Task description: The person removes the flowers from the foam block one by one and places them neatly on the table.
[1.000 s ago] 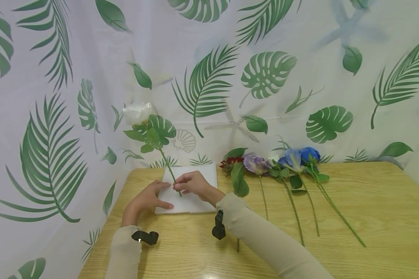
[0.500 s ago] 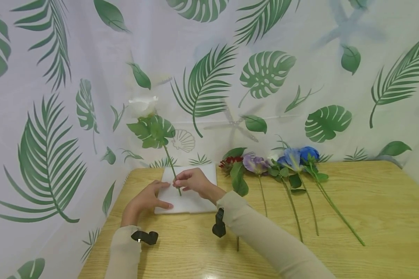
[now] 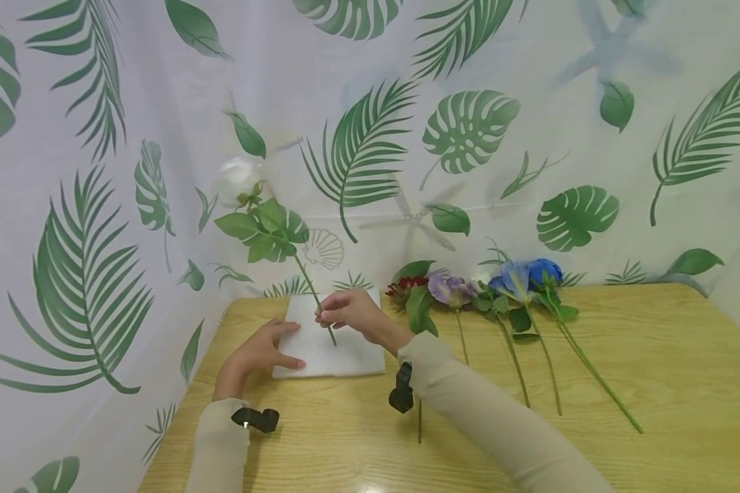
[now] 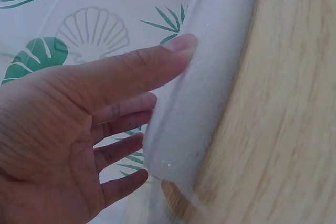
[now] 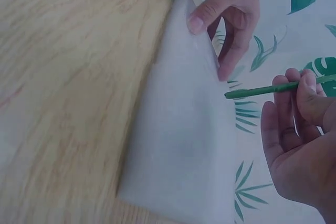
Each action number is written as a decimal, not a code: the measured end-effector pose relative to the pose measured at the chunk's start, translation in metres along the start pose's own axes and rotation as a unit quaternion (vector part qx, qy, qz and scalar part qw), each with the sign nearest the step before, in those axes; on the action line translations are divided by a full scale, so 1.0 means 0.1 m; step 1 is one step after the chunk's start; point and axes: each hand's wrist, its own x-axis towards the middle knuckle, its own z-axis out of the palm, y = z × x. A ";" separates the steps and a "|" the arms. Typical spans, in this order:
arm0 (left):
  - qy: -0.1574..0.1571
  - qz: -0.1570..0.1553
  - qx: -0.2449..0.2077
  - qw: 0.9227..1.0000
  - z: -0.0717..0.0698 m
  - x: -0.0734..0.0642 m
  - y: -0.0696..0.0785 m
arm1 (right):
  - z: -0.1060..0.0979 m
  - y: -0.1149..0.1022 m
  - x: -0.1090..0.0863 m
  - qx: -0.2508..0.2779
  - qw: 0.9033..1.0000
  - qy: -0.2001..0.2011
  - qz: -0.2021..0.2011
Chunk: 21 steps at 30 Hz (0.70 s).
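My right hand (image 3: 360, 318) pinches the green stem of a white rose (image 3: 239, 179) between thumb and fingers. The rose leans up and left, its bloom and green leaves in front of the back cloth. Below the fingers, the cut end of the stem (image 5: 241, 94) sticks out over a white foam block (image 3: 351, 352), apart from it in the right wrist view. My left hand (image 3: 255, 352) rests on the block's left side with thumb and fingers spread. In the left wrist view its thumb (image 4: 178, 51) touches the foam near the front edge.
Several flowers lie in a row on the wooden table (image 3: 641, 342): a red flower (image 3: 410, 289), a purple flower (image 3: 449, 290), a pale blue flower (image 3: 512, 281) and a deep blue flower (image 3: 545, 272) among them. A leaf-printed cloth (image 3: 370, 55) hangs behind and to the left.
My right hand has shifted slightly right and up with the rose. The bloom has turned and tilted further left. My left hand and the foam block stay put.
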 end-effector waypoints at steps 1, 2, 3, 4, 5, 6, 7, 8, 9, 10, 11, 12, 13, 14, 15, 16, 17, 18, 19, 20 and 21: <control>0.001 0.001 0.002 1.000 0.00 0.00 0.00 | -0.03 0.00 -0.01 -0.001 1.000 0.001 -0.002; 0.001 0.002 0.003 1.000 0.00 0.01 -0.01 | -0.06 -0.01 -0.02 -0.002 1.000 0.001 -0.004; 0.002 0.003 0.005 1.000 0.00 0.01 -0.01 | -0.09 0.00 -0.03 0.000 1.000 0.001 -0.006; 0.002 0.004 0.004 1.000 0.00 0.01 -0.01 | -0.12 0.00 -0.04 0.001 1.000 0.001 -0.007; 0.002 0.005 0.005 1.000 0.01 0.01 -0.01 | -0.15 0.00 -0.05 0.002 1.000 0.002 -0.007; 0.001 0.005 0.003 1.000 0.01 0.01 -0.01 | -0.18 0.00 -0.06 0.005 1.000 0.002 -0.004; 0.001 0.005 0.002 1.000 0.01 0.01 -0.02 | -0.21 0.00 -0.07 0.009 1.000 0.001 -0.003; 0.001 0.005 0.000 1.000 0.01 0.01 -0.02 | -0.24 0.00 -0.09 0.012 1.000 -0.002 -0.002; 0.001 0.005 -0.002 1.000 0.01 0.01 -0.02 | -0.27 0.00 -0.10 0.017 1.000 -0.003 0.000; 0.000 0.005 -0.003 1.000 0.02 0.01 -0.02 | -0.29 0.00 -0.12 0.018 1.000 -0.004 0.001; 0.000 0.004 -0.004 1.000 0.02 0.00 -0.02 | -0.32 0.00 -0.13 0.022 1.000 -0.006 0.003; 0.000 0.004 -0.004 1.000 0.02 0.00 -0.02 | -0.35 0.00 -0.15 0.025 1.000 -0.008 0.003; 0.000 0.003 -0.004 1.000 0.02 0.00 -0.02 | -0.37 0.00 -0.16 0.027 1.000 -0.010 0.001; 0.001 0.003 -0.003 1.000 0.03 -0.01 -0.02 | -0.40 0.00 -0.18 0.030 0.999 -0.011 0.000; 0.001 0.002 -0.001 1.000 0.03 -0.01 -0.01 | -0.42 0.00 -0.19 0.033 0.999 -0.012 0.000; 0.002 0.001 -0.001 1.000 0.03 -0.01 -0.01 | -0.45 0.01 -0.20 0.034 0.999 -0.015 -0.003; 0.002 0.000 -0.001 1.000 0.03 -0.01 -0.01 | -0.47 0.01 -0.22 0.037 0.999 -0.017 -0.003; 0.003 -0.001 0.000 1.000 0.03 -0.01 -0.01 | -0.50 0.01 -0.23 0.037 0.999 -0.020 -0.003; 0.003 -0.001 -0.002 1.000 0.03 -0.01 -0.01 | -0.52 0.01 -0.24 0.036 0.999 -0.022 -0.005; 0.003 0.000 -0.003 1.000 0.03 -0.01 -0.01 | -0.55 0.01 -0.26 0.035 0.999 -0.026 -0.008; 0.002 0.001 -0.004 1.000 0.03 -0.01 -0.01 | -0.57 0.01 -0.28 0.032 0.999 -0.030 -0.012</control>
